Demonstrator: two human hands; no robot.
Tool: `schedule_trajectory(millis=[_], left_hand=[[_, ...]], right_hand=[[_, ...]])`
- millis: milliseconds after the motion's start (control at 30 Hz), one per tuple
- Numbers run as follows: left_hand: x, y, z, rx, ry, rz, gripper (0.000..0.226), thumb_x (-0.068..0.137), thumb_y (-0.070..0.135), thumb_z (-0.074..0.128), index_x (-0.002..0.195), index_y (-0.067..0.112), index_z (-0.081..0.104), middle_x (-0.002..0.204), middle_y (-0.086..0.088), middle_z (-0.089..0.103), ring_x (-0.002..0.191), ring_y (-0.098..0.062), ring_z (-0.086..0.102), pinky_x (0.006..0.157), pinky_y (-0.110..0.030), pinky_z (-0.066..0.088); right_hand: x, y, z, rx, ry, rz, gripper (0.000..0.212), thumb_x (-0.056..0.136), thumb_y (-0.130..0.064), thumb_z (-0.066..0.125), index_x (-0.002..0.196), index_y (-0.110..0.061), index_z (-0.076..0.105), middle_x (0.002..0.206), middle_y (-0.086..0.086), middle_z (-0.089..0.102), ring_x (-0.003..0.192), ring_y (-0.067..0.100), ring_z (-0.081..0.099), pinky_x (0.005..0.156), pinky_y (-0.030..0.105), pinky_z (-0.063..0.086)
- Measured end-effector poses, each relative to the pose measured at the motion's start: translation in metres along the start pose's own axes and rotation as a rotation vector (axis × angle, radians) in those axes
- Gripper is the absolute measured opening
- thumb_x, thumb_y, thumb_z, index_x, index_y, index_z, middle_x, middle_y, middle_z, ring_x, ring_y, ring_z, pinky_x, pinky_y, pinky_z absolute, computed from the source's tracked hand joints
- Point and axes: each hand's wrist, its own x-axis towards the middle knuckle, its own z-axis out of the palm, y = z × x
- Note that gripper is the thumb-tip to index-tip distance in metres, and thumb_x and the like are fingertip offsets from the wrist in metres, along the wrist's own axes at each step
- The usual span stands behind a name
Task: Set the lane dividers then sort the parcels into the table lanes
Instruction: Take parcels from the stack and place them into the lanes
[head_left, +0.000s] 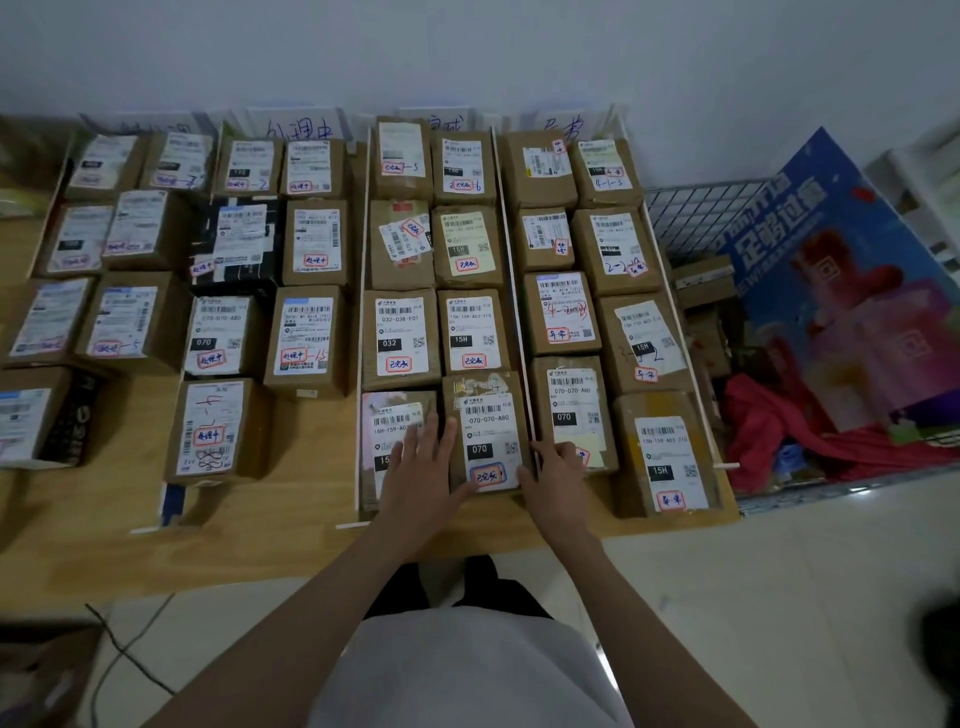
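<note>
The left hand (418, 462) lies flat with fingers straight and spread, its palm against the left edge of a brown parcel (485, 431) and its fingertips over the neighbouring parcel (387, 441) to the left. The right hand (553, 467) is at the same brown parcel's right edge, fingers curled against its near right corner and side, so the parcel sits squarely between the two hands at the near end of its lane. That parcel carries a white label reading 070-070-A80 and a red-ringed stamp near its bottom edge.

A thin white divider (511, 280) runs just beside the parcel's right side, passing under the right hand's fingers; another white divider (362, 332) bounds the lane on the left. Beyond the right divider, a parcel marked 070 (571, 410) sits just beside the right hand. More labelled parcels fill the lanes across the wooden table (291, 540) in rows toward the wall. To the right stands a wire basket (691, 218) holding a blue printed carton (841, 291) and red cloth (769, 421).
</note>
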Motion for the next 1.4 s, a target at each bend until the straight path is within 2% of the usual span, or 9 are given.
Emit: schedule_trajectory(millis=[200, 400, 633, 800, 900, 1000, 1100, 1267, 1400], left_hand=[[0.000, -0.011, -0.001, -0.014, 0.030, 0.028, 0.095, 0.090, 0.074, 0.037, 0.158, 0.024, -0.006, 0.166, -0.005, -0.005, 0.152, -0.028, -0.001, 0.123, -0.047, 0.007], [-0.008, -0.045, -0.010, 0.132, 0.015, -0.024, 0.081, 0.099, 0.058, 0.036, 0.158, 0.018, -0.001, 0.166, -0.005, -0.009, 0.152, -0.027, -0.003, 0.122, -0.046, 0.006], [-0.001, -0.044, -0.008, 0.148, 0.012, -0.020, 0.082, 0.098, 0.059, 0.038, 0.159, 0.019, 0.000, 0.166, -0.003, -0.009, 0.152, -0.029, -0.002, 0.123, -0.045, 0.008], [-0.002, -0.049, -0.006, 0.185, 0.022, 0.007, 0.084, 0.097, 0.064, 0.031, 0.158, 0.019, -0.004, 0.165, -0.003, -0.012, 0.152, -0.028, -0.002, 0.123, -0.046, 0.006], [-0.008, -0.053, -0.006, 0.194, 0.026, 0.012, 0.084, 0.097, 0.065, 0.029, 0.158, 0.019, -0.008, 0.165, -0.002, -0.015, 0.152, -0.026, -0.006, 0.122, -0.045, 0.002], [-0.015, -0.055, -0.004, 0.222, 0.014, 0.003, 0.084, 0.098, 0.064, 0.029, 0.158, 0.019, -0.008, 0.165, -0.003, -0.015, 0.152, -0.026, -0.007, 0.122, -0.046, 0.001], [-0.016, -0.055, -0.005, 0.254, 0.011, 0.007, 0.084, 0.098, 0.064, 0.030, 0.158, 0.018, -0.007, 0.165, -0.004, -0.014, 0.152, -0.026, -0.006, 0.122, -0.046, 0.002], [-0.016, -0.054, -0.008, 0.236, 0.005, 0.017, 0.084, 0.098, 0.063, 0.032, 0.158, 0.017, -0.004, 0.165, -0.005, -0.011, 0.153, -0.027, -0.004, 0.122, -0.045, 0.001], [-0.017, -0.053, -0.024, 0.216, 0.045, 0.018, 0.080, 0.099, 0.061, 0.032, 0.159, 0.017, 0.003, 0.166, -0.005, -0.001, 0.152, -0.026, 0.003, 0.123, -0.044, 0.007]], right_hand=[[-0.001, -0.005, -0.005, -0.026, 0.003, -0.051, 0.051, 0.093, -0.021, 0.062, 0.140, -0.019, 0.043, 0.133, 0.007, 0.041, 0.124, 0.024, 0.042, 0.100, 0.043, 0.048], [-0.002, -0.012, -0.005, -0.026, -0.081, -0.133, 0.064, 0.093, -0.018, 0.062, 0.149, -0.022, 0.032, 0.148, 0.002, 0.034, 0.132, 0.024, 0.040, 0.102, 0.044, 0.049], [-0.004, -0.011, -0.003, -0.047, -0.088, -0.131, 0.067, 0.089, -0.008, 0.065, 0.148, -0.019, 0.035, 0.143, 0.003, 0.040, 0.131, 0.022, 0.042, 0.103, 0.039, 0.049], [-0.007, -0.014, -0.003, -0.120, -0.089, -0.163, 0.064, 0.090, -0.009, 0.065, 0.146, -0.017, 0.035, 0.147, 0.005, 0.031, 0.133, 0.024, 0.039, 0.100, 0.036, 0.050], [-0.011, -0.017, -0.004, -0.231, -0.040, -0.280, 0.071, 0.092, -0.023, 0.063, 0.152, -0.017, 0.024, 0.158, 0.002, 0.017, 0.141, 0.022, 0.027, 0.108, 0.036, 0.042], [-0.013, -0.015, 0.002, -0.345, -0.112, -0.367, 0.072, 0.100, -0.035, 0.046, 0.157, -0.015, 0.006, 0.165, 0.004, 0.001, 0.150, 0.024, 0.009, 0.121, 0.046, 0.022], [-0.016, -0.014, 0.008, -0.390, -0.140, -0.345, 0.073, 0.102, -0.036, 0.038, 0.157, -0.013, -0.005, 0.165, 0.006, -0.011, 0.151, 0.027, 0.003, 0.122, 0.048, 0.020], [-0.017, -0.019, 0.004, -0.354, -0.167, -0.327, 0.074, 0.101, -0.034, 0.043, 0.157, -0.013, 0.000, 0.165, 0.004, -0.007, 0.149, 0.027, 0.011, 0.120, 0.043, 0.025], [-0.010, -0.030, -0.014, -0.269, -0.129, -0.341, 0.064, 0.099, -0.030, 0.051, 0.153, -0.018, 0.021, 0.162, 0.001, 0.016, 0.145, 0.024, 0.022, 0.113, 0.042, 0.034]])
